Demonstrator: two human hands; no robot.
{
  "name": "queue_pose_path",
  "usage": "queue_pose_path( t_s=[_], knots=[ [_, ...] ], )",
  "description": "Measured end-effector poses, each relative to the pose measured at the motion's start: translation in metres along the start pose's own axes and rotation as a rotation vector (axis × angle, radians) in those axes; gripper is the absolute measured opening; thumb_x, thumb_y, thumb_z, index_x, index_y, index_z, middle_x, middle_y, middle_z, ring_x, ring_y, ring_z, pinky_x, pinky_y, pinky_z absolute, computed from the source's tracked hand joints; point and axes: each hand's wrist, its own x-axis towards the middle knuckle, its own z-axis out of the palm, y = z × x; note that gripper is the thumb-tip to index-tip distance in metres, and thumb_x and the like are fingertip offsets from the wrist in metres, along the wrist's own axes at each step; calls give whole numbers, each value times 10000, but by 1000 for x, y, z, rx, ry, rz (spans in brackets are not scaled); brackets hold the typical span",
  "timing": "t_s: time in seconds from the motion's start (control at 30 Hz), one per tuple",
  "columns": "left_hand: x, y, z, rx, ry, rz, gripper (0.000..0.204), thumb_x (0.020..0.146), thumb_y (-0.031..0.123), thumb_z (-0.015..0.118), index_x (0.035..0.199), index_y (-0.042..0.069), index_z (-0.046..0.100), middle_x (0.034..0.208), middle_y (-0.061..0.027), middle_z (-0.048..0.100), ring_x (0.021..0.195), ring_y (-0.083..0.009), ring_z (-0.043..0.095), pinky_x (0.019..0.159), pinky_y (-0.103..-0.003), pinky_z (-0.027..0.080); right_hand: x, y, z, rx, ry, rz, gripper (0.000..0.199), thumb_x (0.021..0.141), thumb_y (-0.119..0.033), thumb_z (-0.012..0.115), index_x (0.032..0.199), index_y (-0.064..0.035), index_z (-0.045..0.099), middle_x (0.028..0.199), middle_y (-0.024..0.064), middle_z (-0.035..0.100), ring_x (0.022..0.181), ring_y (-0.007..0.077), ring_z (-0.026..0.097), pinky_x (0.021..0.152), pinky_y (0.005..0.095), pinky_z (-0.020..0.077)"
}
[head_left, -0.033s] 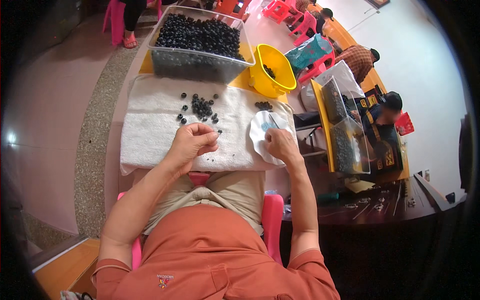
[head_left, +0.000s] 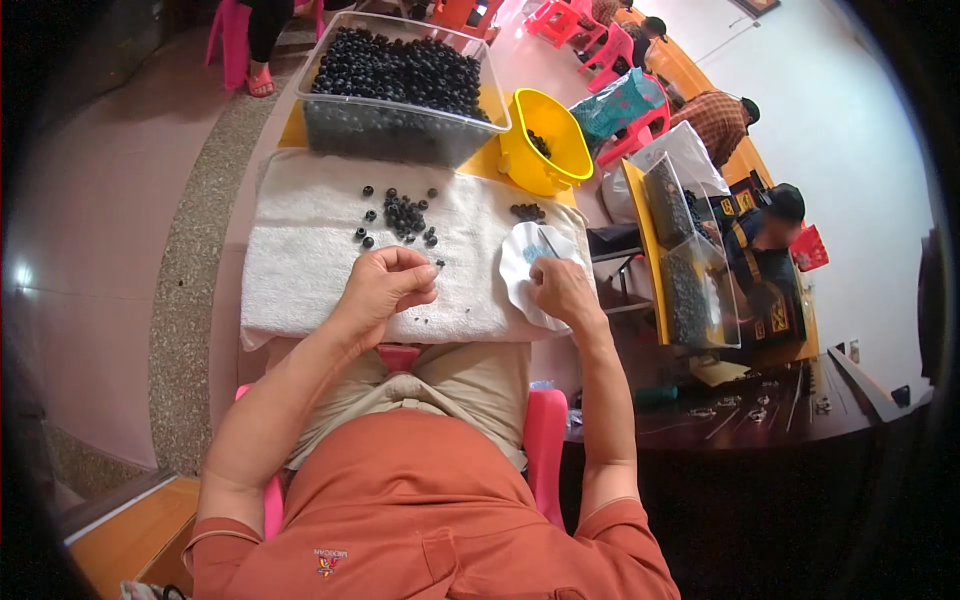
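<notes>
My left hand (head_left: 385,285) is closed in a pinch over a white towel (head_left: 300,270). A small dark bit (head_left: 440,263) shows right at its fingertips; what the fingers hold is mostly hidden. To the right, my right hand (head_left: 563,288) is closed over a white wavy-edged dish (head_left: 515,270) and grips a thin pointed tool (head_left: 545,240), perhaps tweezers. Pale blue bits (head_left: 535,252) lie in the dish. Beyond my left hand is a loose group of black beads (head_left: 405,215). A smaller cluster of dark beads (head_left: 527,212) sits just behind the dish. Tiny dark specks (head_left: 425,320) dot the towel's near part.
A clear plastic bin (head_left: 400,130) full of black beads stands at the table's far end. Beside it is a yellow tub (head_left: 525,165) with some beads inside. At right, a co-worker (head_left: 765,250) sits by clear boxes (head_left: 690,290). My pink chair (head_left: 545,450) is under me.
</notes>
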Motion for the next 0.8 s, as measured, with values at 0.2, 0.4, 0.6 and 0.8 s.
queue_pose_path(
  t_s=[0.2, 0.4, 0.6, 0.8],
  knots=[
    [0, -3, 1, 7, -20, 1, 104, 870, 76, 697, 921, 41, 613, 852, -36, 643, 763, -111, 635, 720, -264, 592, -7, 18, 11, 129, 134, -216, 174, 768, -119, 640, 888, -11, 703, 839, 199, 669, 811, 372, 650, 741, 422, 508],
    [1, -7, 0, -19, -38, -9, 100, 876, 70, 689, 935, 39, 615, 856, -36, 643, 762, -112, 636, 718, -267, 592, -12, 14, 14, 329, 269, -152, 161, 789, -12, 652, 946, 7, 685, 828, 160, 680, 775, 273, 679, 722, 343, 524],
    [0, -10, 3, -50, -73, -42, 87, 885, 76, 685, 935, 39, 625, 856, -36, 647, 762, -112, 639, 718, -263, 590, -16, -11, 16, 1227, 214, -78, 112, 836, 59, 675, 945, 37, 680, 848, 80, 687, 759, 141, 678, 697, 269, 566],
    [-2, -16, 7, -94, -137, -92, 113, 884, 89, 692, 961, 27, 637, 880, -39, 651, 787, -124, 651, 725, -265, 591, -19, -76, 20, 1451, 100, -195, 120, 833, 94, 660, 948, 63, 671, 917, 105, 661, 822, 166, 658, 727, 286, 565]
  ],
)
